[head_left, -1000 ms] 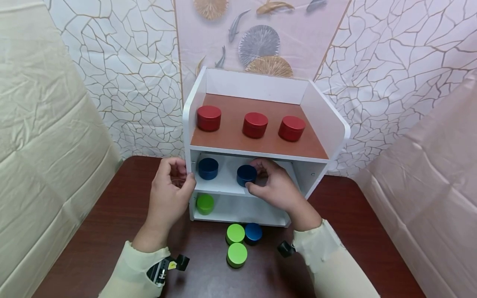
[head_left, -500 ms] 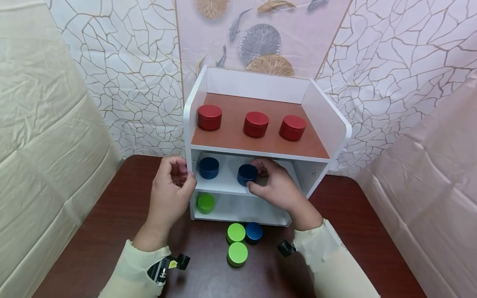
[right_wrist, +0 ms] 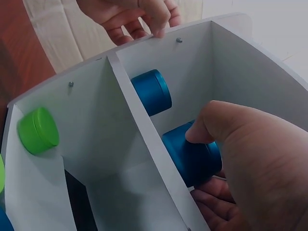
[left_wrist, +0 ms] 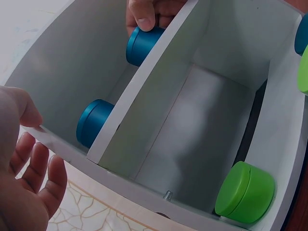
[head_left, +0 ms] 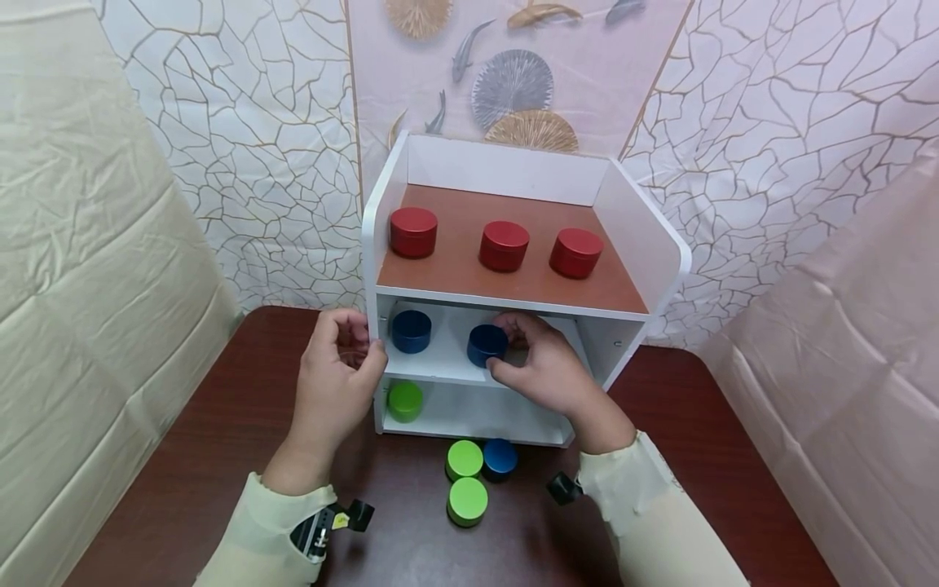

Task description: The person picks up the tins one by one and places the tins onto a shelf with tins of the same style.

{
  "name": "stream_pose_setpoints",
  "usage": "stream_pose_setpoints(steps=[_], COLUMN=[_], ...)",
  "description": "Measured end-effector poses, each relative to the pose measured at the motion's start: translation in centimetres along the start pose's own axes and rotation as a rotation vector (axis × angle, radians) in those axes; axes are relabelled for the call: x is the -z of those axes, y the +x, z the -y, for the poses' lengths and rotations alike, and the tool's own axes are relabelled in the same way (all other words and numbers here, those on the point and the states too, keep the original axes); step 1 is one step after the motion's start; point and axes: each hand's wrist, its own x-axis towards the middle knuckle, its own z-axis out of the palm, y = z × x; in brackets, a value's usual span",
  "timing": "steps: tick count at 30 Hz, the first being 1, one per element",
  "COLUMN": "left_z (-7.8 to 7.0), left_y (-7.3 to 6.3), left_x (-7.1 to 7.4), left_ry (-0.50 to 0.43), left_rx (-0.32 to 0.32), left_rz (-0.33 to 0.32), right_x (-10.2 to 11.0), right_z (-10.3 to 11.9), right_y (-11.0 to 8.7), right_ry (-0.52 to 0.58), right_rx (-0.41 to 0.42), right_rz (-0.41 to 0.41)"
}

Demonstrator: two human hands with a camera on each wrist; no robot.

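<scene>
My right hand (head_left: 546, 367) holds a blue round tin (head_left: 487, 346) on the middle shelf, thumb at its front and fingers behind it. The right wrist view shows the thumb pressed on this blue tin (right_wrist: 190, 154). To its left stands a second blue tin (head_left: 411, 331), untouched. My left hand (head_left: 333, 379) is at the left side panel of the white shelf unit (head_left: 469, 291). In the left wrist view the thumb of the left hand (left_wrist: 29, 163) touches the panel's edge, with the other fingers loosely bent outside it.
Three red tins (head_left: 503, 246) stand on the brown top shelf. One green tin (head_left: 405, 401) sits at the left of the bottom shelf. On the dark table (head_left: 396, 522), two green tins (head_left: 467, 500) and a blue tin (head_left: 500, 459) stand close together before the unit.
</scene>
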Motion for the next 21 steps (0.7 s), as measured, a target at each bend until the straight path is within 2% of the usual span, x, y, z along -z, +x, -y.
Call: stream_pose_setpoints(steps=[11, 21], left_z=[0.1, 0.0], left_y=[0.0, 0.0], left_x=[0.0, 0.0], left_ry=[0.002, 0.002], left_rx=[-0.005, -0.006], left_rz=[0.004, -0.001], right_x=[0.3, 0.7], right_z=[0.0, 0.5], right_y=[-1.0, -2.5], right_ry=[-0.001, 0.008], right_rx=[0.040, 0.104], right_rz=[-0.125, -0.135])
